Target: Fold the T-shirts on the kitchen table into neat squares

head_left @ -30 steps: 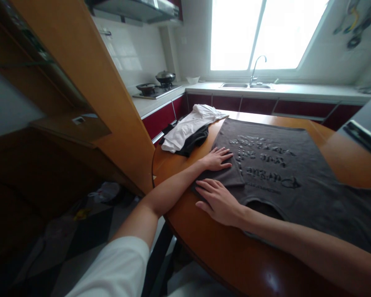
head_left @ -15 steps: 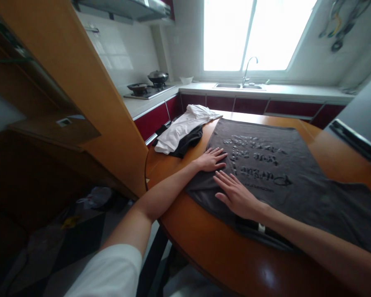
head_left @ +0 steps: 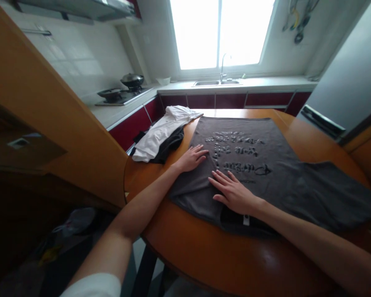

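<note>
A dark grey T-shirt (head_left: 266,165) with printed lettering lies spread flat on a round wooden table (head_left: 235,260), its neck towards me. My left hand (head_left: 193,158) rests flat, fingers out, on the shirt's left edge by the folded-in sleeve. Close beside it, my right hand (head_left: 235,193) lies flat with fingers spread on the cloth just above the collar. Neither hand holds anything.
A white garment (head_left: 160,130) on a black one (head_left: 170,144) lies heaped at the table's far left edge. A wooden cabinet panel (head_left: 55,119) stands to the left. Behind are a counter with a stove and pots (head_left: 123,88), a sink (head_left: 216,82) and a grey fridge (head_left: 343,86).
My right hand slid from the sleeve's edge rightwards onto the shirt's chest above the collar. The folded sleeve now lies flatter. My view swung to the right.
</note>
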The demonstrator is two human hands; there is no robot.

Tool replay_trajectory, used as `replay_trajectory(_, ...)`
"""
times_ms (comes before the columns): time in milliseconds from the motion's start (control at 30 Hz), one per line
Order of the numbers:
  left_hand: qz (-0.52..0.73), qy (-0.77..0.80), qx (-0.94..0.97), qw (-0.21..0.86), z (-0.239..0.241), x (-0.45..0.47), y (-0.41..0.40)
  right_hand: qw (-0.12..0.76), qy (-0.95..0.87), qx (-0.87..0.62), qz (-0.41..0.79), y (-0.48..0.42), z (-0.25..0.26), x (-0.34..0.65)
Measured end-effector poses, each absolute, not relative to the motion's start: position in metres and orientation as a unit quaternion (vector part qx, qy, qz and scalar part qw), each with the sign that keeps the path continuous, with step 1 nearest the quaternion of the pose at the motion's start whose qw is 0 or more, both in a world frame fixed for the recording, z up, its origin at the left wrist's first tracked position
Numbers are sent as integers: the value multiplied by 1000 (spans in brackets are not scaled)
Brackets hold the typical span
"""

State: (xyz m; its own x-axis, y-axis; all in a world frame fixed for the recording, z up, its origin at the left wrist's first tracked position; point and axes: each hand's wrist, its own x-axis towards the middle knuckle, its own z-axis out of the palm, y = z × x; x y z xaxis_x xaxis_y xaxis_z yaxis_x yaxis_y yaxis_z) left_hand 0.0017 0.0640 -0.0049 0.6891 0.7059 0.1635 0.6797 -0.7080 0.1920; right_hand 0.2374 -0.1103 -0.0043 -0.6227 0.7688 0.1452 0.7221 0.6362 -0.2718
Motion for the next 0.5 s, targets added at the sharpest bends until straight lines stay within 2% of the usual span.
replay_trajectory(200,105,404,905,87,-7,-6,74,137,-896,-411,96,-110,-3,238)
replay_trajectory(500,271,523,804,78,-2,-33,99,156,-890,-418,91,-112,-1,236)
